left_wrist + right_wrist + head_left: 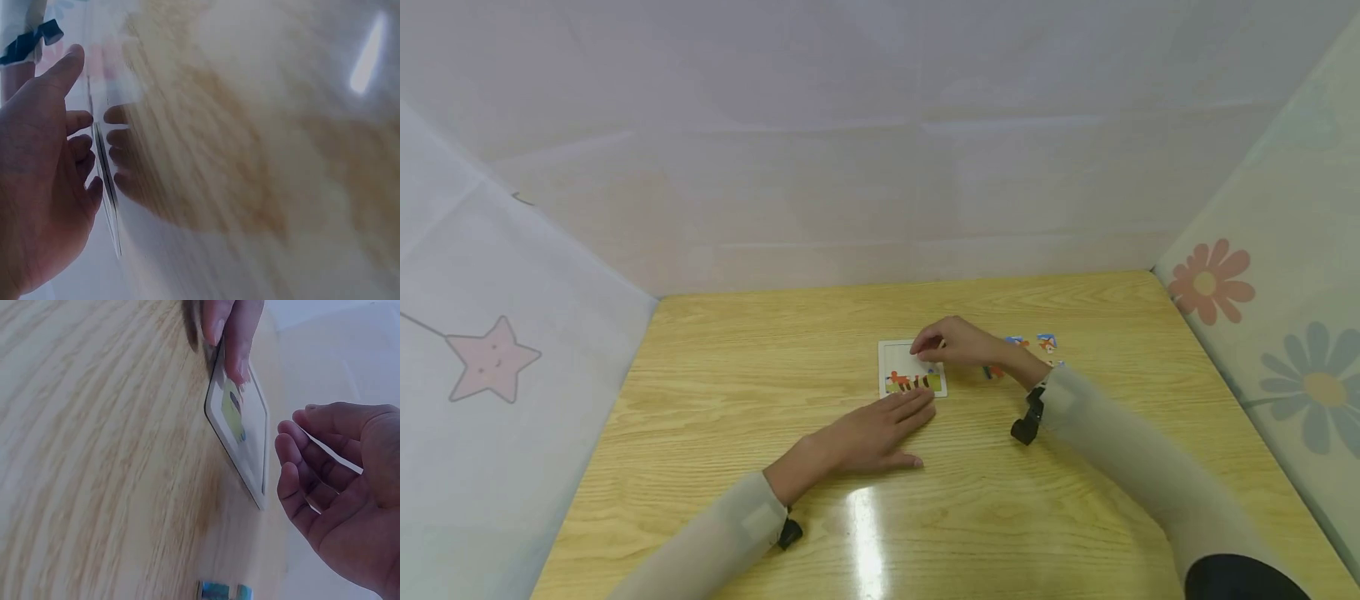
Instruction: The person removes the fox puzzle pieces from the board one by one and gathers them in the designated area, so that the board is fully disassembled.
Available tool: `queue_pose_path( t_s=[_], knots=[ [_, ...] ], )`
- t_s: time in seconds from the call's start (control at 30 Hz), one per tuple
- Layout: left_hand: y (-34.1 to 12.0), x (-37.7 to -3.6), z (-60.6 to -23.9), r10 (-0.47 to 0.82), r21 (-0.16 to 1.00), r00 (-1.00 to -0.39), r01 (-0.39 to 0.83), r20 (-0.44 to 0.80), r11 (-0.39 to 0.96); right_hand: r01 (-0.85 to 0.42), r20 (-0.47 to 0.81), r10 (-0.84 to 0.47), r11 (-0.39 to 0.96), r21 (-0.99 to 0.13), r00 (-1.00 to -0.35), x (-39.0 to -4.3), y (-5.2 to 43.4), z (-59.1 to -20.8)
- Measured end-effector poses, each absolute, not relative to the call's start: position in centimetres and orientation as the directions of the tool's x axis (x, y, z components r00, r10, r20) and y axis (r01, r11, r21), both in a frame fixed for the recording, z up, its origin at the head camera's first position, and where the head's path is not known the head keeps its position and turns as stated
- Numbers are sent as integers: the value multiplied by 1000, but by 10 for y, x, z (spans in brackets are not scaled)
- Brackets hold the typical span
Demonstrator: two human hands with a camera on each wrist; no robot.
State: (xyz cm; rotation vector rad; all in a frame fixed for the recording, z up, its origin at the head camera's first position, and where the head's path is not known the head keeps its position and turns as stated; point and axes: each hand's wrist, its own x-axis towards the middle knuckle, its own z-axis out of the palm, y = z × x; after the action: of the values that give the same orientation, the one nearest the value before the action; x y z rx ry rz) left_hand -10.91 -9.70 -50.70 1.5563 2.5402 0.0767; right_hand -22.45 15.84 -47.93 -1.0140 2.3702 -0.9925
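Observation:
A small square puzzle tray (883,358) with a white border lies on the table, its lower part filled with picture pieces (898,382) in red, green and dark stripes. My left hand (880,429) lies flat with straight fingers, the fingertips on the tray's near edge. Over the tray's upper right part is my right hand (958,342), thumb and fingers loosely bent. In the right wrist view no piece shows between the right fingers (294,450), which hang just above the tray (215,412).
Several loose puzzle pieces (1047,342) with blue and orange prints lie right of the tray, some partly behind the right wrist. The wood-grain table (737,367) meets a pale cloth backdrop (820,208) at its far edge and printed cloths at both sides.

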Motion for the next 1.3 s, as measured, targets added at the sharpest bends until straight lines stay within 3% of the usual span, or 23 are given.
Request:
queue_pose_path(
  t_s=[0.87,1.3],
  knots=[
    [-94,-103,-510,879,103,-455,876,-139,470,-463,-110,-796,451,-763,-595,-226,127,-498],
    [-95,-106,-505,882,118,-436,880,-178,459,-351,-167,-789,438,-828,-592,-229,126,-502]
  ],
)
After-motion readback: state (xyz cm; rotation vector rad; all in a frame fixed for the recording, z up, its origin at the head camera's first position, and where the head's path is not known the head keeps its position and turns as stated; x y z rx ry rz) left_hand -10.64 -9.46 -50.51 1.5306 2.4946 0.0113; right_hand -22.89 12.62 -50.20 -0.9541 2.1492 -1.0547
